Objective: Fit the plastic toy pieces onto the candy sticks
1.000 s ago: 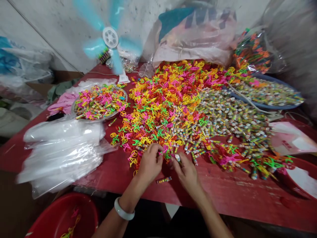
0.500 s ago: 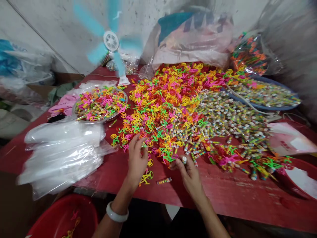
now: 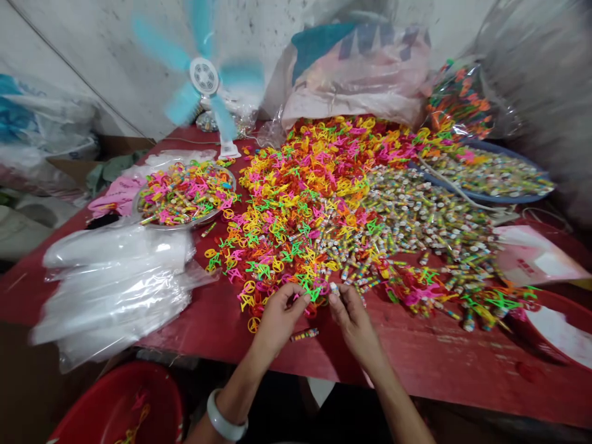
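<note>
Near the front edge of the red table, my left hand (image 3: 279, 317) has its thumb and fingers pinched at the pile of colourful plastic pieces (image 3: 277, 216); what it holds is too small to make out. Just right of it, a short gap away, my right hand (image 3: 354, 317) grips a small candy tube (image 3: 334, 288) with a white end between thumb and fingers. A loose wrapped tube (image 3: 304, 335) lies on the table between my wrists. Many similar tubes (image 3: 425, 216) are heaped to the right of the plastic pieces.
Clear plastic bags (image 3: 120, 283) lie at the left, below a round metal tray (image 3: 231, 197) of mixed pieces. A fan (image 3: 204, 77) with blurred blades stands behind. A blue basin (image 3: 513, 198) and a red bowl (image 3: 573, 302) are at the right; a red tub (image 3: 115, 407) sits below left.
My left hand has moved right and slightly down, its fingers now pinched close to my right hand. The tube in my right hand has shifted slightly left and up.
</note>
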Tool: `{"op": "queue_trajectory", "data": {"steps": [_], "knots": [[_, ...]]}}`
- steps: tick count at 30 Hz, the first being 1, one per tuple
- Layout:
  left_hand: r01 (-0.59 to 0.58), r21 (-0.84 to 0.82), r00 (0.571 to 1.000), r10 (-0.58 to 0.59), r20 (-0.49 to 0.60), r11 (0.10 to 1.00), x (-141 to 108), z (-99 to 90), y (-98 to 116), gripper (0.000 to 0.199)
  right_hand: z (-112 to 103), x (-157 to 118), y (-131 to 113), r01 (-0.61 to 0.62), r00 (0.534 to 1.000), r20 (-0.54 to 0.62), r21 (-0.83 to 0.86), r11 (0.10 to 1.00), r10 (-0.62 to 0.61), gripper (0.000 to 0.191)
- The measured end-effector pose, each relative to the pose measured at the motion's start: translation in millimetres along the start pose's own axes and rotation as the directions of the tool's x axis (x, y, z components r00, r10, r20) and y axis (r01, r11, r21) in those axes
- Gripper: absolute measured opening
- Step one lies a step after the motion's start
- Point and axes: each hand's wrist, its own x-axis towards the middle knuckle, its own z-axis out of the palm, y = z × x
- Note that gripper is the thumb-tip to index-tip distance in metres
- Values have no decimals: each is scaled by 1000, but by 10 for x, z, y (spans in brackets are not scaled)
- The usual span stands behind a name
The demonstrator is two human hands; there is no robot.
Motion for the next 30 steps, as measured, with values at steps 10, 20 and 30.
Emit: {"op": "queue_trajectory", "data": {"steps": [10, 20, 30], "knots": [[-32, 127, 996, 43, -83, 991, -33, 63, -90, 16, 40, -150, 1, 217, 975, 109, -332, 918, -191, 24], [-232, 593, 931, 353, -95, 771, -92, 110, -171, 12, 206, -199, 126, 327, 910, 2, -617, 716, -414, 32], [-130, 473, 978, 191, -82, 871, -124, 42, -246, 12, 46, -88, 180, 393, 915, 212, -269, 879, -344, 23]]}}
